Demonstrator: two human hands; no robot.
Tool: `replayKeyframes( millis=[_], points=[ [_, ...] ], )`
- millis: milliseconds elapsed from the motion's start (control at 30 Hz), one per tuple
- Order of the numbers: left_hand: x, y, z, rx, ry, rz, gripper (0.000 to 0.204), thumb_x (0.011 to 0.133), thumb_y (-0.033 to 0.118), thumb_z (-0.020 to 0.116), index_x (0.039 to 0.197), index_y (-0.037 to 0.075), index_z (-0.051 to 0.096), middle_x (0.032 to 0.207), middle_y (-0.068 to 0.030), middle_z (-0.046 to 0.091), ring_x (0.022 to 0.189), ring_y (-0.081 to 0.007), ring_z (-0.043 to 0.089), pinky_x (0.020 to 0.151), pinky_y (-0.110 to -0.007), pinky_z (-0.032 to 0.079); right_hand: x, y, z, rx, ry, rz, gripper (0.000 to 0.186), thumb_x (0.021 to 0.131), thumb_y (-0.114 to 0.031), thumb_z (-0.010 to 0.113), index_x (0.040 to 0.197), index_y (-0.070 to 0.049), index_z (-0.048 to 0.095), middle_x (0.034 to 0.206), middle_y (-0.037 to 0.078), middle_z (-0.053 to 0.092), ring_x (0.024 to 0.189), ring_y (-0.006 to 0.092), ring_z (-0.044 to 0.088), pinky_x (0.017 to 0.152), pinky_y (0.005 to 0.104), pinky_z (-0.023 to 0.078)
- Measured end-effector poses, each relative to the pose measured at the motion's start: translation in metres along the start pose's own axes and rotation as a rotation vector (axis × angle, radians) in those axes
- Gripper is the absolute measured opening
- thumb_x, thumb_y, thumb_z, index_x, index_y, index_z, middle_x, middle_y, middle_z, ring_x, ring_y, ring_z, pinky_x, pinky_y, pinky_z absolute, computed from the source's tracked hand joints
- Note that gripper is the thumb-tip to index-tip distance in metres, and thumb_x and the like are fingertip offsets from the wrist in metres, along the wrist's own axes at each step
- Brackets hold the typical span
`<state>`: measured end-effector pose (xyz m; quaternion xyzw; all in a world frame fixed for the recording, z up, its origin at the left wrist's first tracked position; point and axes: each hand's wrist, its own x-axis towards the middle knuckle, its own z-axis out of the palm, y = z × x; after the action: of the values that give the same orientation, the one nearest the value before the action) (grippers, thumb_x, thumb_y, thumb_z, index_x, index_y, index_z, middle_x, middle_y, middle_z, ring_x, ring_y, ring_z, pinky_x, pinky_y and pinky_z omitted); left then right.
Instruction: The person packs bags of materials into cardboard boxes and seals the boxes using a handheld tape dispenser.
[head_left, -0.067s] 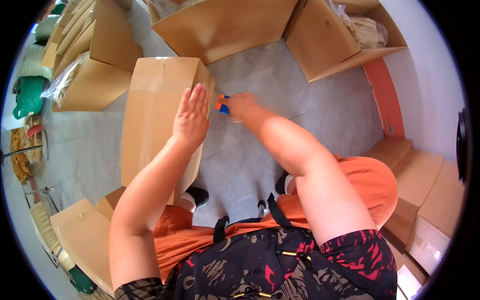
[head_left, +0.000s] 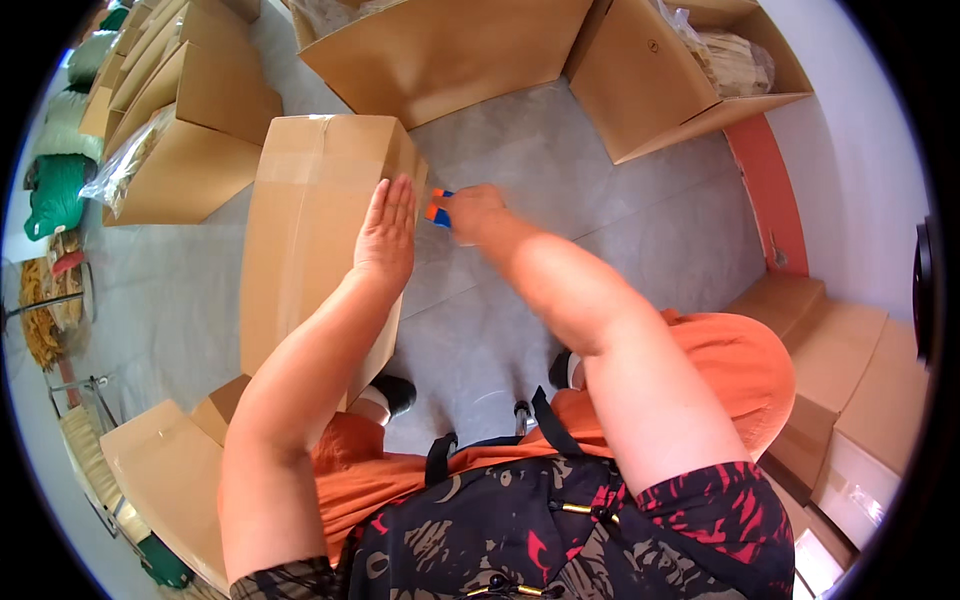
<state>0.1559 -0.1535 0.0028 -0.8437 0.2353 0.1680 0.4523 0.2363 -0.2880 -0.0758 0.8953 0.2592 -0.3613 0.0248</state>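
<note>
Floor (head_left: 460, 340): grey, running under your feet. Ahead of you stands a wide carton (head_left: 450, 65), with an open carton (head_left: 640, 80) holding bagged goods to its right. Box (head_left: 300, 240): on the floor in front of you, left of centre, its top closed, with clear tape (head_left: 315, 170) along the seam. Your left hand (head_left: 388, 228) lies flat at the box's right top edge, fingers straight and close together, gripping nothing. Your right hand (head_left: 476, 212), slightly blurred, is closed around the tool and sits just right of the box. Tool (head_left: 443, 218): blue and orange, pointing toward the box's right side; contact between the two cannot be determined.
</note>
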Motion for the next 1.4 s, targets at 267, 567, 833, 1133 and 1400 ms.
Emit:
replayKeyframes(
  millis=[267, 567, 833, 1133, 1400],
  points=[
    [0.066, 0.050, 0.063, 0.294, -0.120, 0.038, 0.065, 0.104, 0.035, 0.034, 0.159, 0.004, 0.020, 0.169, -0.0103, 0.008, 0.155, -0.0333, 0.001, 0.121, -0.058, -0.009, 0.013, -0.045, -0.012, -0.206, 0.009, 0.076, 0.061, 0.085, -0.019, 0.069, 0.142, -0.014, 0.049, 0.115, 0.007, 0.073, 0.103, 0.0306, 0.071, 0.072, 0.0521, 0.060],
    [0.093, 0.069, 0.073, 0.348, -0.163, 0.200, 0.061, 0.104, 0.038, 0.037, 0.157, 0.009, 0.033, 0.166, -0.0085, 0.024, 0.154, -0.0297, 0.014, 0.122, -0.059, -0.003, -0.011, -0.001, 0.011, 0.135, 0.103, 0.058, 0.064, 0.077, -0.026, 0.074, 0.139, -0.023, 0.058, 0.119, 0.010, 0.070, 0.113, 0.0285, 0.067, 0.086, 0.0445, 0.056],
    [-0.029, -0.065, -0.022, -1.905, -0.260, 0.041, 0.036, 0.099, 0.038, 0.062, 0.124, 0.013, 0.070, 0.114, -0.0048, 0.072, 0.106, -0.0134, 0.063, 0.094, -0.029, 0.049, -0.055, 0.111, 0.006, 1.352, 0.340, 0.044, 0.079, 0.072, -0.038, 0.082, 0.145, -0.020, 0.054, 0.125, 0.010, 0.067, 0.111, 0.0234, 0.065, 0.096, 0.0389, 0.050],
    [-0.180, -0.048, 0.193, -1.482, -0.318, -1.125, 0.092, 0.094, 0.078, 0.023, 0.142, 0.005, 0.054, 0.141, -0.0219, 0.056, 0.136, -0.0358, 0.049, 0.113, -0.042, 0.036, -0.147, 0.050, -0.106, 1.346, 0.287, -0.030, 0.084, 0.075, -0.036, 0.083, 0.151, -0.021, 0.048, 0.133, 0.007, 0.061, 0.118, 0.0188, 0.059, 0.100, 0.0357, 0.046],
    [-0.176, 0.014, 0.112, -1.977, -0.155, -0.817, 0.086, 0.096, 0.075, 0.028, 0.146, 0.007, 0.050, 0.145, -0.0228, 0.052, 0.138, -0.0365, 0.046, 0.115, -0.042, 0.033, -0.236, 0.003, -0.142, 0.911, 0.321, -0.362, 0.081, 0.078, -0.028, 0.082, 0.151, -0.017, 0.048, 0.131, 0.008, 0.061, 0.117, 0.0194, 0.059, 0.104, 0.0330, 0.045]
  ],
)
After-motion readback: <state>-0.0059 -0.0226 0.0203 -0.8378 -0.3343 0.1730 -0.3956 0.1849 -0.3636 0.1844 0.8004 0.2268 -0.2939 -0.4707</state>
